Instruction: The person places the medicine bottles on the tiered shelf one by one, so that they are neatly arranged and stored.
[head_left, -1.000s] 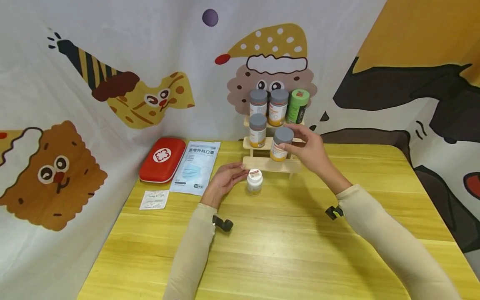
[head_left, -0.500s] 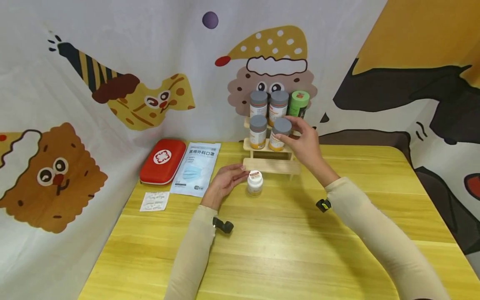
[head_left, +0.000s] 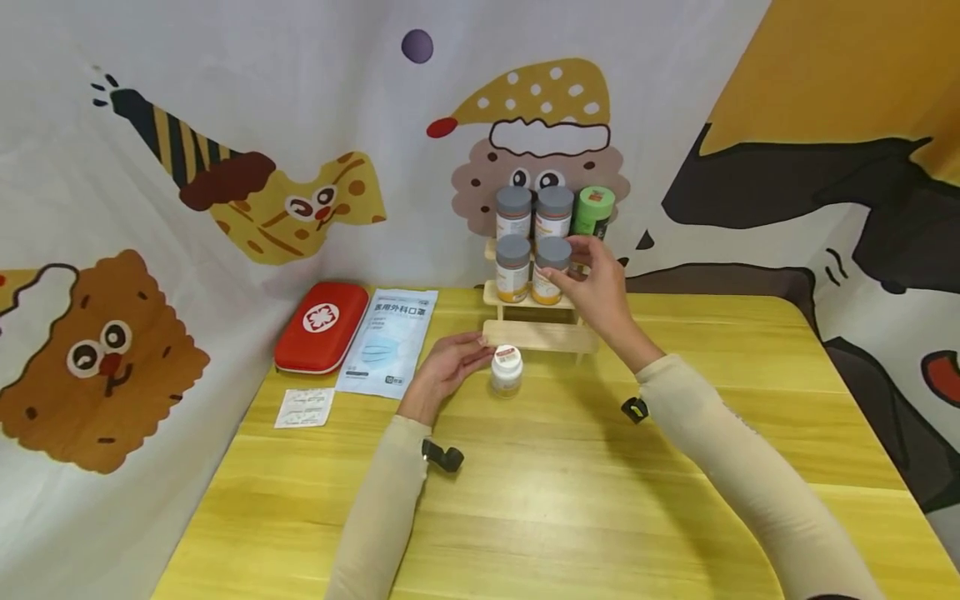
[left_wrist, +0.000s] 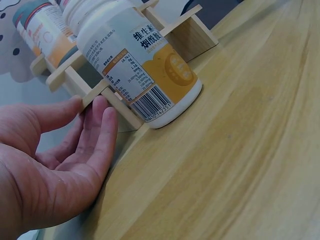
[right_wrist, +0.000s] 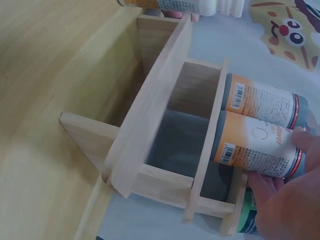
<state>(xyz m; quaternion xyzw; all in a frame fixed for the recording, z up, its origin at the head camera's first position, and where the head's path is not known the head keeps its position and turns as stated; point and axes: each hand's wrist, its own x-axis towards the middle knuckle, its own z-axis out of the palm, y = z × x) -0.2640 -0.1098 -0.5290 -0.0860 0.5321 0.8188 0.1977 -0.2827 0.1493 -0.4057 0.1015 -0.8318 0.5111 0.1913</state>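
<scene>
My right hand [head_left: 598, 283] pinches a grey-capped pill bottle [right_wrist: 257, 142] between thumb and fingers. That bottle stands on the middle step of a small wooden tiered rack [head_left: 540, 335], beside another grey-capped bottle [head_left: 513, 271]. On the top step are two more grey-capped bottles and a green canister [head_left: 595, 210]. With thumb and fingertips, my left hand [head_left: 450, 367] pinches the left end of the rack's lowest step, plain in the left wrist view. Just in front of that step, a white-capped bottle [head_left: 507, 372] with an orange label [left_wrist: 142, 65] stands upright on the table.
To the left lie a red zip case [head_left: 322, 327] with a white emblem, a blue-white face mask packet [head_left: 387, 342] and a small white sachet [head_left: 304, 407]. A cartoon-printed cloth [head_left: 285, 100] hangs behind the wooden table [head_left: 525, 492].
My right hand has moved the grey-capped bottle back and left, from over the lowest step onto the middle step. My left hand has stayed at the rack's end.
</scene>
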